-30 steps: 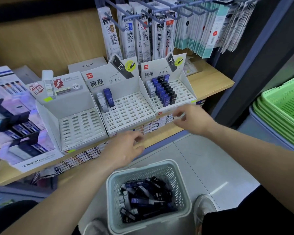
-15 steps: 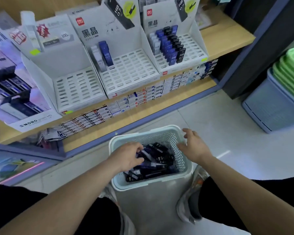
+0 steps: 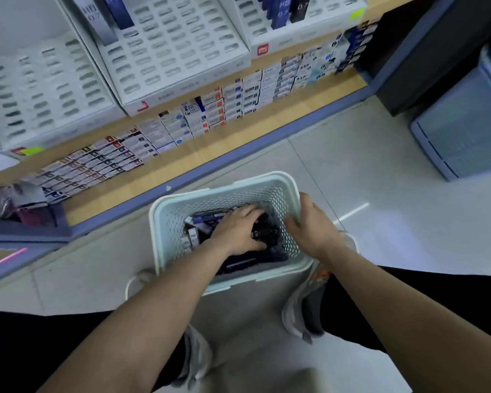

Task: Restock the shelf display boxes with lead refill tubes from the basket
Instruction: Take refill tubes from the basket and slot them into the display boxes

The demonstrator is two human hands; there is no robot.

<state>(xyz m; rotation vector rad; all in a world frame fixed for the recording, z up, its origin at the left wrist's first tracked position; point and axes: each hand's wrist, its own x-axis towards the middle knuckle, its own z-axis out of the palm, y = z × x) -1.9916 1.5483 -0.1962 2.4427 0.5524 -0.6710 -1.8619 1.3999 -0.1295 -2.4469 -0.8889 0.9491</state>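
Observation:
The pale green basket [image 3: 224, 188] stands on the floor between my feet, holding several black and blue lead refill tubes [image 3: 203, 222]. My left hand [image 3: 237, 231] is inside it, fingers and thumb curled round a bunch of black tubes [image 3: 262, 232]. My right hand [image 3: 312, 225] reaches in along the right wall with curled fingers next to that bunch; what it holds is hidden. Above, on the shelf, are the white slotted display boxes: the left one [image 3: 40, 89], the middle one [image 3: 167, 52] and the right one [image 3: 309, 26], with a few tubes at their top edges.
Rows of small stationery packs [image 3: 182, 123] line the wooden shelf front, which ends in a blue edge [image 3: 238, 154]. A grey plastic bin [image 3: 465, 131] stands on the floor at the right. My shoes [image 3: 304, 307] flank the basket.
The view has tilted further down toward the basket. Both hands dropped from the shelf into the basket, and my left hand has closed round black tubes.

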